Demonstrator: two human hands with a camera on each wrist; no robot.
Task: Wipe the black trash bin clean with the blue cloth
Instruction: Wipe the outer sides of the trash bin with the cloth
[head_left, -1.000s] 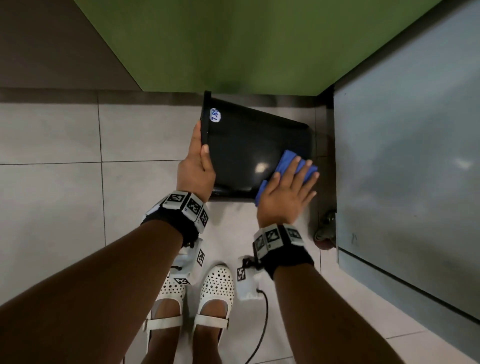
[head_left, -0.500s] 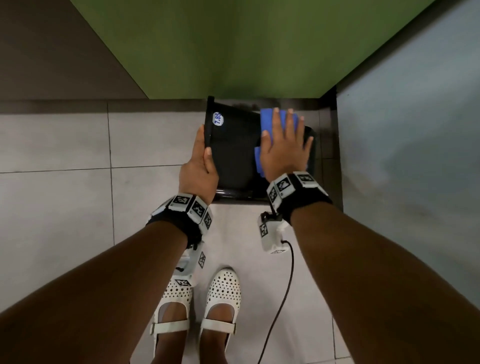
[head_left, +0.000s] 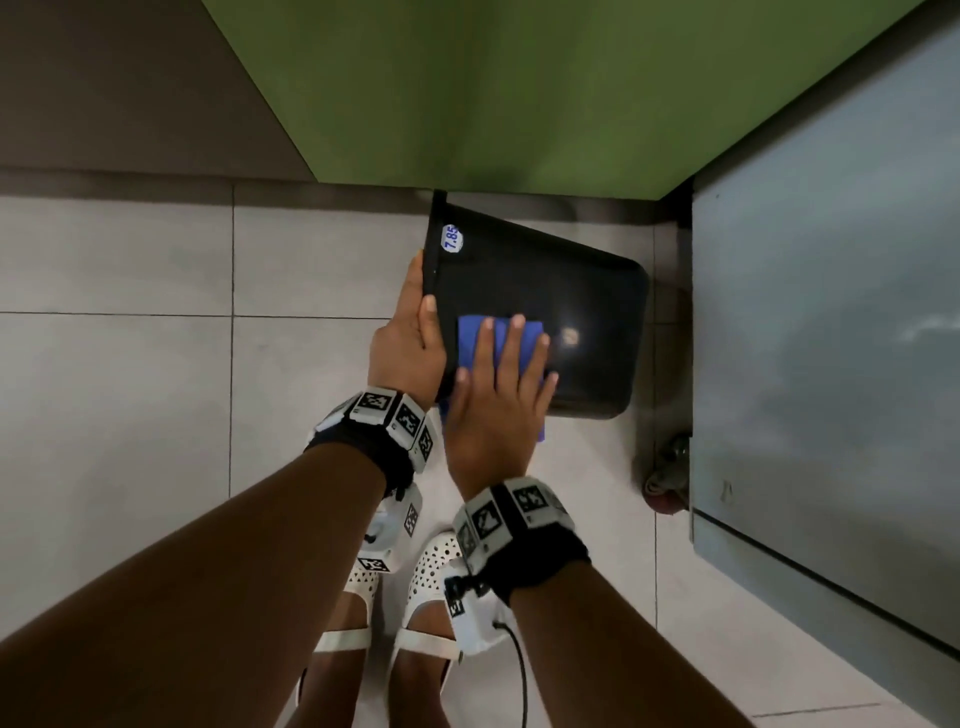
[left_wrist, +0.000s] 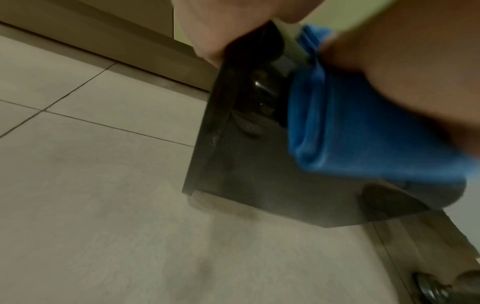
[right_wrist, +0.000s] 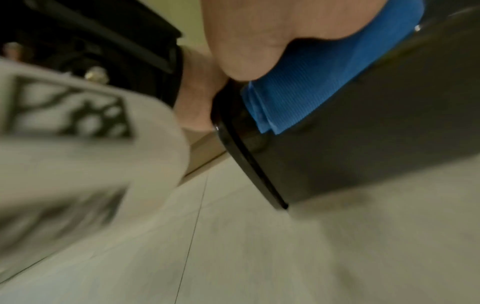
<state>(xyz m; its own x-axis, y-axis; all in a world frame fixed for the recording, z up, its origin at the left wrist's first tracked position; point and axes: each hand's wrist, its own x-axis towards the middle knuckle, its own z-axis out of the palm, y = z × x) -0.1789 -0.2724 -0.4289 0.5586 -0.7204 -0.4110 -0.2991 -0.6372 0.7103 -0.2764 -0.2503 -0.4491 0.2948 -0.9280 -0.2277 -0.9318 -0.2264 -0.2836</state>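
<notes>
Cloth on the bin's side, wipe under way

Wiping is the step in hand, and it looks well along but not finished. Right hand (head_left: 491, 400) lies flat, fingers straight and spread, pressing the blue cloth (head_left: 501, 338) onto the upward-facing side of the black trash bin (head_left: 550, 291). No pinch there, just a palm-down press, with the cloth's near edge hanging past the bin's near edge. Left hand (head_left: 408, 345) clamps the rim at the bin's left end, thumb on the outer wall, fingers hooked over the lip out of sight.

Bin lies tipped on its side on the pale floor tiles (head_left: 156, 389), open end to the left, base to the right, tucked into the corner between the green wall (head_left: 519, 88) and a grey cabinet (head_left: 831, 338).

Next move, as I read it: slide the cloth toward the base end, where the glossy wall is uncovered, keeping even pressure while the left hand braces against the push. After that the bin likely needs turning to reach its other faces.

Look at that surface: smooth, shiny black plastic throwing back a bright glint just right of the cloth. A small white sticker (head_left: 452, 238) with blue digits sits near the rim. From the left wrist view the rim edge shows dull scuffs and a dusty film.
</notes>
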